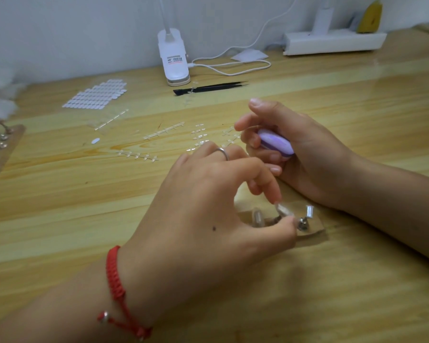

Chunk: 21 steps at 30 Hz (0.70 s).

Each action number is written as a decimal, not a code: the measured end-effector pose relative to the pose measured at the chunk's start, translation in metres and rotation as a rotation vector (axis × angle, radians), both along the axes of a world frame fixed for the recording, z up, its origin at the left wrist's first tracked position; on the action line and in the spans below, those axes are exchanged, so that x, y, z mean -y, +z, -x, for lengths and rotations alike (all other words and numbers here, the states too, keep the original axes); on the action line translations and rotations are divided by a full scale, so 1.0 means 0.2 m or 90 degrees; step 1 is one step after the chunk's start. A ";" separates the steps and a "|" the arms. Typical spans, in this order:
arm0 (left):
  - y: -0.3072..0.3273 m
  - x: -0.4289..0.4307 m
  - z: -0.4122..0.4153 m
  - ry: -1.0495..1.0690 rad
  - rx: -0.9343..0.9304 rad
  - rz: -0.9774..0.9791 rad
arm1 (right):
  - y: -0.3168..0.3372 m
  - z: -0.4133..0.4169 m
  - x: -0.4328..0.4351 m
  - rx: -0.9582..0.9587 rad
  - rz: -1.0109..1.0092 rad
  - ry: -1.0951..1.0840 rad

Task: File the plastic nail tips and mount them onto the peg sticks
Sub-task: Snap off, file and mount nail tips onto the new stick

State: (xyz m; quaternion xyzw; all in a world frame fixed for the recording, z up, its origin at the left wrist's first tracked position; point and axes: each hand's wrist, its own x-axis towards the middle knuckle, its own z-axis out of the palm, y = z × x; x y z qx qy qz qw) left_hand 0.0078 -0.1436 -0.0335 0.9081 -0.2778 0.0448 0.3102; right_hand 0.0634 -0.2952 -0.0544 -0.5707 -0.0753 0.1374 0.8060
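Now | left hand (208,206) grip pinches nail tip (284,210) | right hand (312,157) clasps purple file (277,143)

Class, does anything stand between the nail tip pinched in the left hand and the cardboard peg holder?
Nothing visible does. The left hand pinches the nail tip directly over the cardboard peg holder; a peg stands to each side.

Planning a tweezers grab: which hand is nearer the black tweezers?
Right. The right hand, holding a file, is just short of the tweezers; the left hand is farther back, pinching a nail tip.
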 end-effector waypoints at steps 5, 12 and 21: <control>0.00 -0.01 0.00 0.000 -0.005 -0.014 | 0.01 0.00 0.00 0.001 0.002 -0.004; 0.00 0.00 0.02 0.009 0.021 -0.018 | 0.01 0.00 0.00 0.007 0.017 -0.007; 0.13 -0.10 -0.06 0.062 -0.020 0.048 | 0.02 -0.01 0.01 -0.051 -0.063 -0.024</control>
